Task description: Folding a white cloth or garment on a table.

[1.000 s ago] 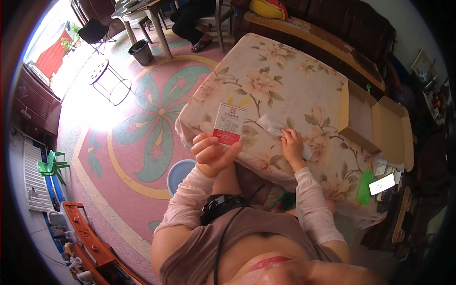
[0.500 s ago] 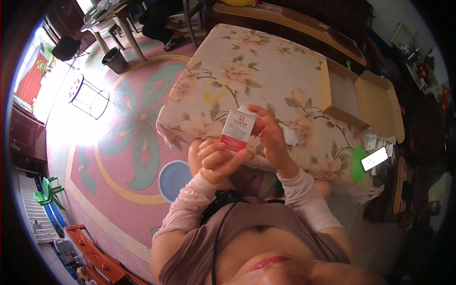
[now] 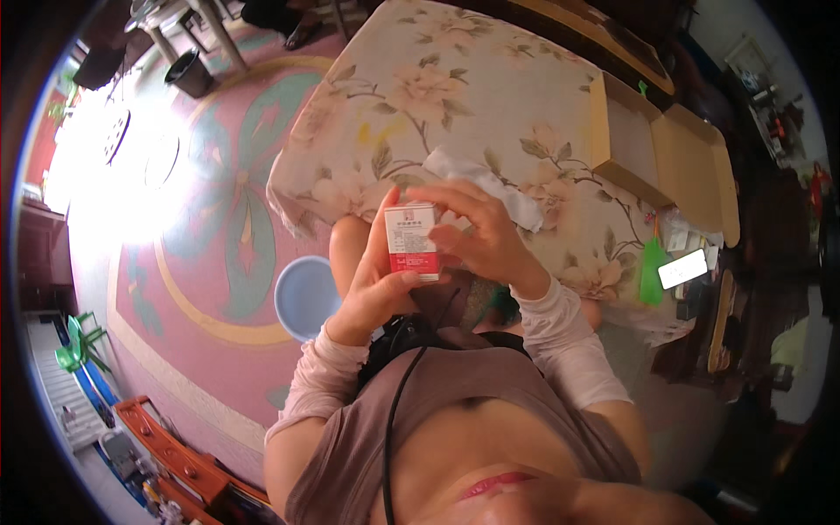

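Observation:
A small white carton with a red lower band (image 3: pixel 412 243) is held upright over my lap, near the table's front edge. My left hand (image 3: pixel 374 278) grips it, with the thumb across the lower front and the fingers along the far left side. My right hand (image 3: pixel 477 232) is on the carton's right side, thumb by the front edge and fingers curled over the top corner. The carton's back and whatever lies behind my right fingers are hidden. Just beyond my hands, a crumpled white cloth (image 3: pixel 490 185) lies on the flowered tablecloth (image 3: pixel 499 96).
An opened cardboard box (image 3: pixel 630 179) sits at the table's right. Near it are a lit phone (image 3: pixel 683 269) and a green bag (image 3: pixel 651 273). On the floor to the left stand a blue basin (image 3: pixel 306 299) and a black bin (image 3: pixel 189 75). Someone's foot (image 3: pixel 302 33) shows at the far edge.
The carton has turned more upright and shifted slightly left. My right hand has closed in from its upper corner to its right side. The white cloth behind it now shows more.

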The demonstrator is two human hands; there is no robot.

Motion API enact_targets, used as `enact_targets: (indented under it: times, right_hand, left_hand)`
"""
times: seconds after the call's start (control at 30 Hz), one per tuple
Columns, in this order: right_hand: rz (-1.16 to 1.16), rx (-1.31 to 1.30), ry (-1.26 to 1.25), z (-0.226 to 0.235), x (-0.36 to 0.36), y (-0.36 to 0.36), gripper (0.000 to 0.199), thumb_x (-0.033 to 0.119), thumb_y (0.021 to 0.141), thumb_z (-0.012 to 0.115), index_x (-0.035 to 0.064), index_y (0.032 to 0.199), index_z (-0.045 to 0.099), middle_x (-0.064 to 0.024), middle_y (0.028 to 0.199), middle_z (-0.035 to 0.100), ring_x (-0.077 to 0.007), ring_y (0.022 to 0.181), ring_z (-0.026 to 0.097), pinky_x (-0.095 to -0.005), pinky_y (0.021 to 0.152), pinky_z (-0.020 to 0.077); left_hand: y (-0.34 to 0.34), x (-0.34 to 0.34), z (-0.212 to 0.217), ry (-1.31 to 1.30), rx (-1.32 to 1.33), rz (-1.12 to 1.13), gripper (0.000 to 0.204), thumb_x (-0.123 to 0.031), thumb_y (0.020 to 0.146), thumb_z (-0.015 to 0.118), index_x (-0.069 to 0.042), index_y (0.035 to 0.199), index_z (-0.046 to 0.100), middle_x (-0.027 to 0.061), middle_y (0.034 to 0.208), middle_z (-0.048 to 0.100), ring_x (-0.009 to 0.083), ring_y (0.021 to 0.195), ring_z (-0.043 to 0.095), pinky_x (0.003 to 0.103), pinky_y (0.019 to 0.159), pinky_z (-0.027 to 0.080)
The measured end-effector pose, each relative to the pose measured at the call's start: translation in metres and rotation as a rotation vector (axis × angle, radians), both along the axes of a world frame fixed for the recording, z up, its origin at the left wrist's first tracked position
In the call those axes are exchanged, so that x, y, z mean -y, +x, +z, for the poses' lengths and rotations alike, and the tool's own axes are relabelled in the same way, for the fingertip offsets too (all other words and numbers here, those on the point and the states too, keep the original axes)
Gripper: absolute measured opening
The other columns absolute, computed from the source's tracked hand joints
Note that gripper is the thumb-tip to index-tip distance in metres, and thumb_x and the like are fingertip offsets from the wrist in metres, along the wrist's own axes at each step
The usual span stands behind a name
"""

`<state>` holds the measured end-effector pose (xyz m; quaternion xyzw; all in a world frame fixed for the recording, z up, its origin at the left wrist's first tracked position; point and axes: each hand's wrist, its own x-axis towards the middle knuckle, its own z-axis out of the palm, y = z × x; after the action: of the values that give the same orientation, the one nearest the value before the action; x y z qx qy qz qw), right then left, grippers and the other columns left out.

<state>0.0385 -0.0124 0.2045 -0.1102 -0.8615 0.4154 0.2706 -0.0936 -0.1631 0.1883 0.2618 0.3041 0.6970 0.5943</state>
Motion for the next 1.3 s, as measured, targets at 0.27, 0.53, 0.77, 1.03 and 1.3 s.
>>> enact_targets:
  times: [0.27, 0.53, 0.77, 1.03, 1.3]
  right_hand:
    - [-0.26, 0.13, 0.373, -0.091, -0.072, 0.02, 0.036, 0.019, 0.093, 0.06, 0.0068, 0.127, 0.062, -0.0138, 0.132, 0.057, -0.0323, 0.121, 0.052, -0.0401, 0.104, 0.0399]
    - [-0.285, 0.307, 0.635, -0.176, -0.107, 0.041, 0.037, 0.011, 0.085, 0.066, 0.0141, 0.122, 0.066, -0.0035, 0.129, 0.06, -0.0286, 0.111, 0.054, -0.0401, 0.096, 0.0456]
    - [-0.417, 0.302, 0.677, -0.184, -0.142, 0.027, 0.035, 0.01, 0.086, 0.064, 0.0154, 0.121, 0.066, -0.0011, 0.124, 0.064, -0.0265, 0.109, 0.056, -0.0388, 0.093, 0.0463]
    - [-0.504, 0.267, 0.574, -0.188, -0.155, 0.023, 0.038, 0.012, 0.089, 0.061, 0.0144, 0.126, 0.063, -0.0053, 0.12, 0.067, -0.028, 0.106, 0.057, -0.0372, 0.093, 0.046]
    - [-0.513, 0.296, 0.564, -0.189, -0.152, 0.024, 0.038, 0.013, 0.089, 0.061, 0.0137, 0.127, 0.062, -0.0065, 0.118, 0.068, -0.0285, 0.105, 0.057, -0.0372, 0.094, 0.0457]
  left_hand:
    - [-0.013, 0.018, -0.016, 0.028, -0.116, 0.245, 0.094, -0.009, 0.079, 0.073, -0.014, 0.152, 0.013, 0.0229, 0.142, 0.044, 0.0332, 0.11, 0.062, 0.041, 0.09, 0.056]
    - [-0.014, 0.027, -0.026, -0.026, -0.113, 0.263, 0.094, -0.005, 0.078, 0.073, -0.017, 0.149, 0.014, 0.0205, 0.139, 0.046, 0.037, 0.114, 0.061, 0.04, 0.089, 0.056]
    - [-0.011, 0.022, -0.021, -0.032, 0.005, 0.199, 0.097, -0.009, 0.076, 0.077, -0.018, 0.149, 0.013, 0.0197, 0.139, 0.047, 0.037, 0.114, 0.062, 0.039, 0.088, 0.056]
    - [-0.011, 0.017, -0.018, -0.049, 0.015, 0.142, 0.096, -0.012, 0.074, 0.079, -0.017, 0.146, 0.016, 0.0144, 0.135, 0.046, 0.0349, 0.118, 0.059, 0.043, 0.09, 0.056]
    - [-0.006, 0.013, -0.025, 0.047, -0.001, 0.152, 0.092, -0.01, 0.079, 0.076, -0.014, 0.146, 0.013, 0.0163, 0.137, 0.043, 0.0333, 0.125, 0.052, 0.047, 0.098, 0.052]
